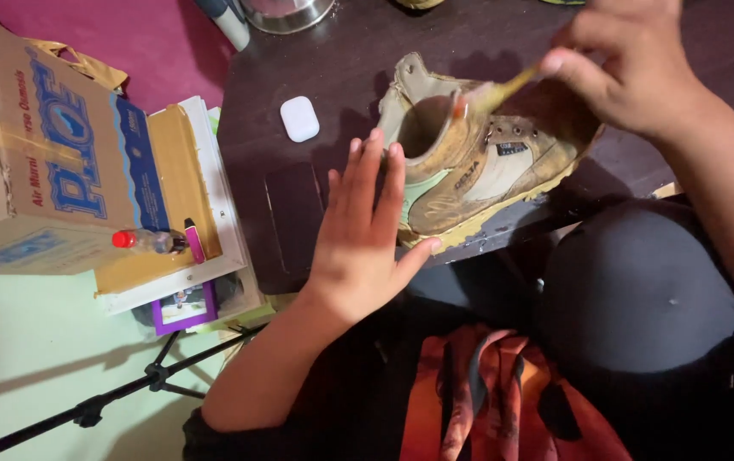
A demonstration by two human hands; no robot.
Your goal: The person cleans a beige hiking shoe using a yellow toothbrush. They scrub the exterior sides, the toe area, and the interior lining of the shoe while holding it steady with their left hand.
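Your left hand (358, 235) flat, fingers spread against the tan shoe (478, 162) on the table (341, 51), right hand (631, 64) fingers pinching a brush (499, 92) at its collar, white earbud case (300, 118) beyond your left fingers, cardboard box (51, 154) well left.

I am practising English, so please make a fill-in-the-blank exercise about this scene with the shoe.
1. The worn tan leather shoe lies on a dark ____ table.
2. The right hand holds a thin yellow ____ over the shoe.
3. The left hand is ____, fingers spread.
4. The small white rounded case lies ____ of the shoe.

Missing words: brown; stick; open; left
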